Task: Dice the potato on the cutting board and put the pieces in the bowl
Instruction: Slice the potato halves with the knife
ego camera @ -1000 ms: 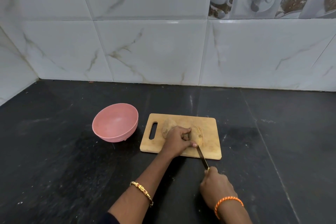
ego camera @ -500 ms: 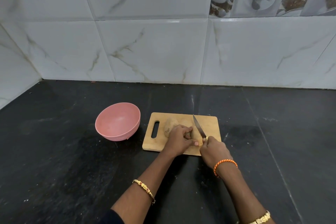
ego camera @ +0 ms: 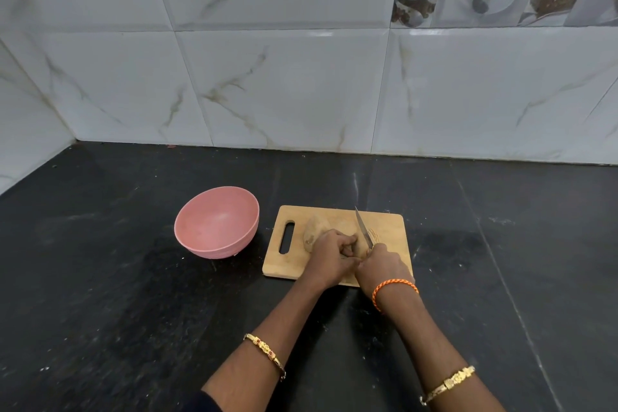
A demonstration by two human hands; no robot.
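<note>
Swinging up from the board's near edge, the knife (ego camera: 364,227) now stands over the potato (ego camera: 314,231) on the cutting board (ego camera: 388,227); right hand (ego camera: 381,264) grips its handle, left hand (ego camera: 331,257) pins the potato. Bowl (ego camera: 216,222) empty; dicing continues.

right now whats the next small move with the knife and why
Probably press the knife down through the potato. The right hand holds it above the board, the left hand steadies the potato, and the bowl looks empty.
</note>
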